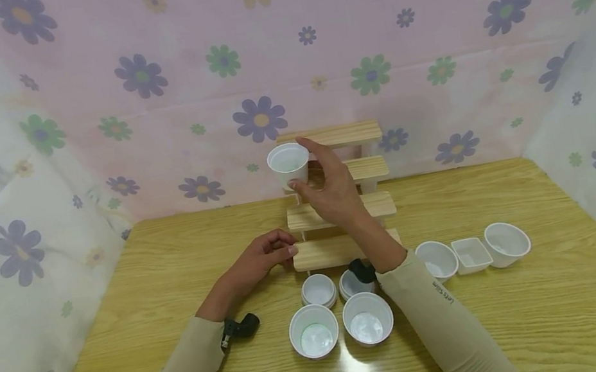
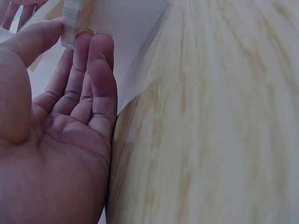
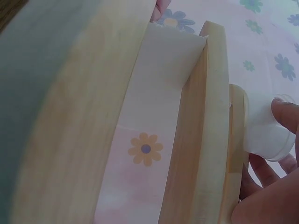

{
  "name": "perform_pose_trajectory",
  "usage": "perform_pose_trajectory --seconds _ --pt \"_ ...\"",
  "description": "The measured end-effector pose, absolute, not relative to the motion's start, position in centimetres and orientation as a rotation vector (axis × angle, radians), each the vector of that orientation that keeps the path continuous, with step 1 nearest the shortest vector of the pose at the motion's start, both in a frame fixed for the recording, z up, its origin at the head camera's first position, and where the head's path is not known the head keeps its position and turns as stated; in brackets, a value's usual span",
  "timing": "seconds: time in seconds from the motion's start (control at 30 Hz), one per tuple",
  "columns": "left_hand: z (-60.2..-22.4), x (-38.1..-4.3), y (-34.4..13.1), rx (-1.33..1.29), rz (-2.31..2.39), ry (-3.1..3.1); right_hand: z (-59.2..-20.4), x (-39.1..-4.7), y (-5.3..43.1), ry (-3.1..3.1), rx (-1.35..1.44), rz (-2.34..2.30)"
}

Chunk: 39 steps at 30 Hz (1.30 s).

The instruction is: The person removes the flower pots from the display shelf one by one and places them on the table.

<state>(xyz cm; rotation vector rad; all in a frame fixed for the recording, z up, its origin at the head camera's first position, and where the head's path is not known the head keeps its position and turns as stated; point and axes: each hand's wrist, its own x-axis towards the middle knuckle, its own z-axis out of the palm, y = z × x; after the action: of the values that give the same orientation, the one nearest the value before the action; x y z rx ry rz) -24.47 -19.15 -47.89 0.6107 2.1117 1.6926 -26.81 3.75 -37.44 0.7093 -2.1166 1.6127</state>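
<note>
My right hand (image 1: 331,188) pinches a small white plastic cup (image 1: 287,160) between thumb and fingers, its opening facing up. In the head view the cup overlaps the left end of the upper steps of a tiered wooden stand (image 1: 340,212). The right wrist view shows the cup (image 3: 266,126) right beside a step's end (image 3: 236,135). My left hand (image 1: 267,252) is at the left end of the lowest step (image 1: 343,250), thumb on one side of the board (image 2: 71,21) and curled fingertips on the other.
In front of the stand sit two white cups (image 1: 314,333) and, behind them, two small round white containers (image 1: 318,290), one partly covered by the right wrist's camera. Two round white bowls (image 1: 508,242) and a square white dish (image 1: 471,255) stand to the right. Flowered cloth (image 1: 178,133) hangs behind the table.
</note>
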Motion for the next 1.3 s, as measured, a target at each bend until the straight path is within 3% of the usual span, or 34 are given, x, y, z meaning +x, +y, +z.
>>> perform_pose_trajectory --seconds 0.33,0.7,1.3 --pt "-47.62 -24.37 -19.09 0.623 1.690 2.106 -37.52 -26.99 3.79 -2.064 0.785 1.640" --pt "-47.83 -24.49 -19.16 0.638 1.697 2.109 -37.12 -26.84 3.90 -2.246 0.657 1.451" --pt "-47.84 -24.47 -19.15 0.616 1.683 2.126 -37.29 -27.01 3.88 -2.207 0.674 1.518"
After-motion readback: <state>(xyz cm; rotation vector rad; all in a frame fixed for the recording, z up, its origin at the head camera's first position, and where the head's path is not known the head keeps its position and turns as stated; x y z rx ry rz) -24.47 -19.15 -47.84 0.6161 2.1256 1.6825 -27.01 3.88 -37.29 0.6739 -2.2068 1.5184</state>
